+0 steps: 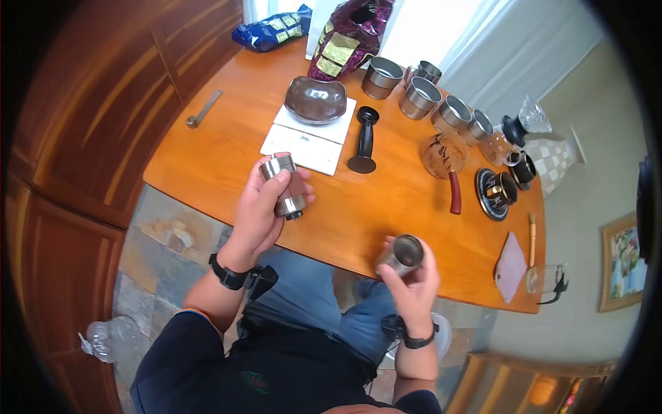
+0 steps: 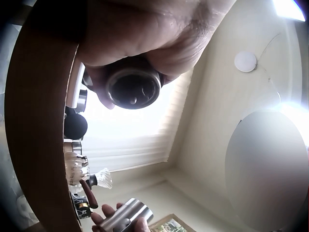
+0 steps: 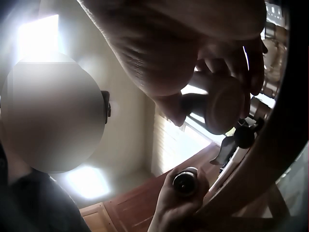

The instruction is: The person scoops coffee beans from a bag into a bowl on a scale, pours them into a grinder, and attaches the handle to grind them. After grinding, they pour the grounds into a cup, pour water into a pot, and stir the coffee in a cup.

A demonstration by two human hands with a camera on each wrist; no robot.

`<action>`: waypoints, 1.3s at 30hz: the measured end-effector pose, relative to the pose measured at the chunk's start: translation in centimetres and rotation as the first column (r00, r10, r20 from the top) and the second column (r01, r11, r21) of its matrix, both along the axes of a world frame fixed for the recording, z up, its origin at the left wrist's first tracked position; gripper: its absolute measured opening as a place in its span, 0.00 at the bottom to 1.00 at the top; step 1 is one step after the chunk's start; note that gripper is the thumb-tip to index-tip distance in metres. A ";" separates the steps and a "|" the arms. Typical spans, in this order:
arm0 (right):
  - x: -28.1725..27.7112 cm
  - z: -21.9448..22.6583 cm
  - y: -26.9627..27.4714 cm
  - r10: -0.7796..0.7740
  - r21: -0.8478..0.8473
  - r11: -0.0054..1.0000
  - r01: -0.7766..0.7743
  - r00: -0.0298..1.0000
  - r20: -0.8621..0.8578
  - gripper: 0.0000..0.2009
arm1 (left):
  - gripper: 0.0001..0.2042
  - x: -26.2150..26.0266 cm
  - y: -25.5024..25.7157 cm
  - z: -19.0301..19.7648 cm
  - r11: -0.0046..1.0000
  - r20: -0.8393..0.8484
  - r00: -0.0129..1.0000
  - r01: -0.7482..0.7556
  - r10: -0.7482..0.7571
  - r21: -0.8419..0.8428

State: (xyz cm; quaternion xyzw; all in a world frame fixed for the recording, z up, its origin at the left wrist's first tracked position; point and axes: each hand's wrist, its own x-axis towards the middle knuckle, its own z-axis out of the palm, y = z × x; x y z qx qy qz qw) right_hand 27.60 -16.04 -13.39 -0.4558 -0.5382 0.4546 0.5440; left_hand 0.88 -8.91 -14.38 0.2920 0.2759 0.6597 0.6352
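My left hand holds the cylindrical body of a hand coffee grinder, steel at both ends with a brown band, over the table's front edge. It is tilted, and a small dark shaft end sticks out at its lower end. Its round, dark underside faces the left wrist camera. In my right hand is a small steel cup, fingers and thumb around its side and its open mouth facing up. The cup also shows in the left wrist view, well apart from the grinder body.
A brown bowl sits on a white scale. Beside it lie a black tamper-like tool and a metal crank handle. Steel canisters, a glass pot with red handle and a black cup stand at right.
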 end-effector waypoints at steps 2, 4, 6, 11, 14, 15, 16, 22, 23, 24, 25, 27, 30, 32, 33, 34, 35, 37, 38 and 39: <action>-2.0 -0.8 0.6 -0.029 0.052 0.998 0.028 1.000 0.006 0.29 | 0.17 0.4 0.2 0.0 0.997 -0.078 0.994 -0.082 0.082 0.007; -3.7 -0.4 1.8 -0.042 0.075 0.997 0.026 0.975 0.217 0.27 | 0.16 0.7 0.1 0.4 0.993 -0.112 0.987 -0.117 0.118 0.009; -5.2 -0.8 3.5 -0.043 0.118 0.993 0.024 0.986 0.160 0.27 | 0.16 1.2 -0.1 0.6 0.989 -0.134 0.980 -0.147 0.148 0.016; -6.1 -0.4 3.9 -0.153 0.323 0.946 0.025 0.914 0.375 0.26 | 0.15 2.3 -0.1 1.5 0.955 -0.126 0.946 -0.297 0.298 0.025; -5.5 -0.6 3.6 -0.107 0.291 0.957 0.001 0.932 0.347 0.26 | 0.15 3.4 -0.2 2.1 0.938 -0.161 0.924 -0.340 0.347 0.066; -5.4 -0.7 3.6 -0.112 0.292 0.956 0.011 0.936 0.332 0.26 | 0.16 3.9 -0.2 2.5 0.927 -0.200 0.907 -0.349 0.372 0.141; -5.4 -0.8 3.6 -0.116 0.307 0.952 0.002 0.929 0.351 0.26 | 0.17 4.4 -0.3 2.8 0.912 -0.235 0.888 -0.350 0.396 0.215; -5.2 -1.0 3.4 -0.148 0.385 0.923 0.008 0.931 0.334 0.27 | 0.25 6.7 -0.5 4.1 0.870 -0.417 0.849 -0.095 0.325 0.484; -5.1 -1.0 3.4 -0.175 0.418 0.908 0.027 0.931 0.321 0.26 | 0.24 7.2 -0.6 4.1 0.861 -0.483 0.802 -0.074 0.352 0.504; -4.9 -1.1 3.4 -0.186 0.422 0.906 0.039 0.932 0.312 0.26 | 0.24 7.6 -0.7 4.1 0.859 -0.488 0.802 -0.061 0.346 0.509; -4.9 -1.3 3.5 -0.186 0.428 0.903 0.042 0.935 0.301 0.26 | 0.26 7.8 -0.6 4.0 0.837 -0.553 0.739 -0.026 0.385 0.547; -4.9 -1.4 3.5 -0.188 0.434 0.900 0.051 0.942 0.280 0.26 | 0.29 8.2 -0.5 3.7 0.798 -0.616 0.662 0.046 0.426 0.601; -4.8 -1.7 3.4 -0.197 0.440 0.895 0.071 0.949 0.248 0.23 | 0.31 8.6 -0.2 3.3 0.753 -0.644 0.601 0.104 0.473 0.649; -4.8 -2.0 3.7 -0.135 0.406 0.914 0.012 0.952 0.274 0.25 | 0.32 8.5 0.1 2.9 0.724 -0.654 0.570 0.144 0.497 0.675; -4.8 -2.0 3.7 -0.135 0.405 0.914 0.017 0.955 0.265 0.25 | 0.32 8.5 0.1 2.7 0.720 -0.660 0.549 0.144 0.513 0.679; -4.8 -1.9 3.6 -0.136 0.412 0.911 0.013 0.953 0.272 0.25 | 0.32 8.5 0.0 2.6 0.717 -0.665 0.530 0.144 0.526 0.682; -4.7 -1.9 3.6 -0.138 0.419 0.908 0.009 0.950 0.279 0.24 | 0.32 8.5 0.0 2.5 0.719 -0.672 0.526 0.153 0.522 0.678; -4.5 -1.7 3.5 -0.127 0.406 0.914 0.005 0.953 0.276 0.24 | 0.31 8.4 -0.2 2.4 0.723 -0.681 0.495 0.141 0.540 0.676; -4.4 -1.6 3.5 -0.114 0.399 0.917 -0.008 0.953 0.282 0.24 | 0.31 8.3 -0.2 2.4 0.726 -0.687 0.492 0.148 0.536 0.672; -4.4 -1.6 3.6 -0.115 0.398 0.917 -0.004 0.954 0.276 0.24 | 0.31 8.1 -0.1 2.4 0.714 -0.686 0.482 0.161 0.546 0.681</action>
